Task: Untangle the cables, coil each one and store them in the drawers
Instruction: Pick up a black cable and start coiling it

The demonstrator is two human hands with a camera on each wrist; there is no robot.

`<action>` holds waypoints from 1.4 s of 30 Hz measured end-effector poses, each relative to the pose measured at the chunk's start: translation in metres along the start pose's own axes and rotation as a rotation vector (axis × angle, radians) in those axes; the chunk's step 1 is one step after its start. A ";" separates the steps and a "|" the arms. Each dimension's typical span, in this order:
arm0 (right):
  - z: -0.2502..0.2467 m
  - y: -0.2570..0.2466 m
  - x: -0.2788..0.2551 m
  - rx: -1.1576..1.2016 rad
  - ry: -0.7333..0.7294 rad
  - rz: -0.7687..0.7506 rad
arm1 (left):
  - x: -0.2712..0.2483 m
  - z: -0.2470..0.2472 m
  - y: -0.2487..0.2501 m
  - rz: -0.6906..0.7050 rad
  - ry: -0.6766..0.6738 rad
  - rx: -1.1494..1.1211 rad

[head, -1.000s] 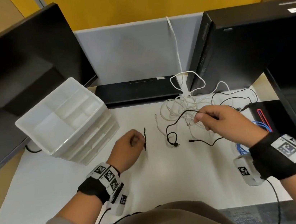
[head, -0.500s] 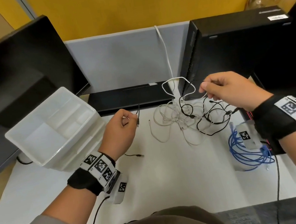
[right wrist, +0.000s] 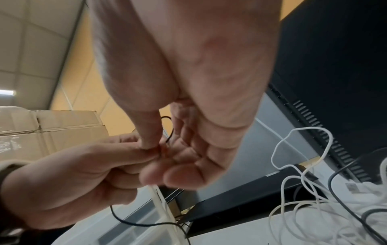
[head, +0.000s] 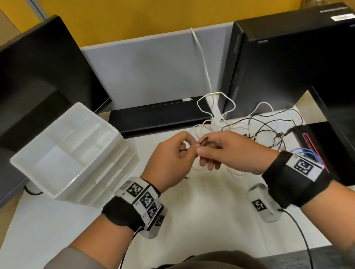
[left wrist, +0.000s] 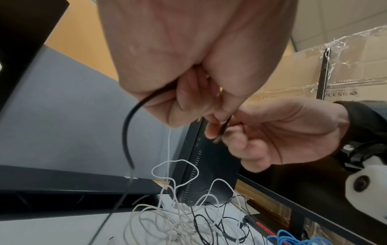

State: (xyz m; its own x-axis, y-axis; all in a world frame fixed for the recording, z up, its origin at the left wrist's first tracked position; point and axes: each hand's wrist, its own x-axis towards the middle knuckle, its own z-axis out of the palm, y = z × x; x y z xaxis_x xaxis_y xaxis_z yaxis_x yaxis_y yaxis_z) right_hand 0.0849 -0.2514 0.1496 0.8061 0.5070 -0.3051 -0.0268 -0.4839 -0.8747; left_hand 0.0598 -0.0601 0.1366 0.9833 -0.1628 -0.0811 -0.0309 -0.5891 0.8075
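Above the middle of the white table [head: 206, 221] my two hands meet fingertip to fingertip. My left hand [head: 187, 150] and my right hand [head: 203, 151] both pinch a thin black cable [head: 204, 140]. In the left wrist view this black cable [left wrist: 126, 132] loops out of my left fist and hangs down to the table. Behind the hands lies a tangle of white cables [head: 210, 127] mixed with more black cable [head: 270, 126]. A coiled blue cable [head: 308, 153] lies at the right, partly hidden by my right wrist. The white drawer unit [head: 110, 177] stands at the left, with an open divided tray on top.
A black monitor [head: 19, 87] stands at the left and a black computer tower [head: 286, 56] at the back right. A flat black bar [head: 158, 116] lies along the grey partition. One white cable [head: 201, 59] runs up the partition. A black object with a red edge [head: 332, 152] lies at the right.
My right hand has come down and left from beside the computer tower. My left hand has moved right. The two hands now meet at the middle on the black cable.
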 end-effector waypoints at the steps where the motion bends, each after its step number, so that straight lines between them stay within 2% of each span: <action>1: -0.004 0.001 0.003 0.024 0.026 -0.004 | 0.001 -0.001 -0.002 0.008 0.014 0.005; 6: -0.033 0.017 0.016 0.200 0.272 0.049 | 0.004 -0.016 -0.028 -0.026 0.021 -0.032; 12: -0.079 0.053 0.037 0.358 0.600 0.058 | 0.012 -0.032 -0.090 -0.064 0.000 0.044; 14: -0.085 0.068 0.042 0.332 0.635 0.060 | 0.016 -0.032 -0.112 -0.086 0.028 0.043; 19: -0.067 0.095 0.044 0.249 0.635 0.069 | 0.026 -0.018 -0.144 -0.110 0.088 0.010; 23: -0.042 0.098 0.035 -0.050 0.520 0.074 | 0.025 -0.007 -0.150 -0.063 0.114 0.028; 25: -0.031 0.100 0.029 -0.182 0.507 0.058 | 0.022 -0.004 -0.153 -0.013 0.134 0.019; 29: -0.011 0.108 0.014 -0.309 0.526 0.022 | 0.020 -0.005 -0.169 0.095 0.150 -0.067; 33: -0.002 0.125 -0.024 -0.464 0.625 0.046 | 0.012 0.001 -0.182 0.169 0.199 -0.245; 35: -0.012 0.136 -0.050 -0.652 0.582 0.173 | 0.007 0.006 -0.183 0.168 0.199 -0.300; 38: -0.036 0.156 -0.078 -0.960 0.371 0.496 | 0.004 0.014 -0.178 0.160 0.167 -0.311; 40: -0.049 0.172 -0.083 -0.968 0.331 0.645 | 0.006 0.022 -0.173 0.159 0.158 -0.292; 42: -0.056 0.184 -0.077 -0.796 0.344 0.709 | 0.005 0.031 -0.167 0.156 0.164 -0.298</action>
State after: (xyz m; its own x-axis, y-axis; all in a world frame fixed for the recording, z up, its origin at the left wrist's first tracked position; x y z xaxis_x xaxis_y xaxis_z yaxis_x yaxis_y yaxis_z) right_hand 0.0511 -0.4193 0.0337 0.8826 -0.2287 -0.4107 -0.2582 -0.9659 -0.0169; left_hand 0.0648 0.0129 -0.0163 0.9872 -0.0895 0.1318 -0.1532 -0.3066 0.9394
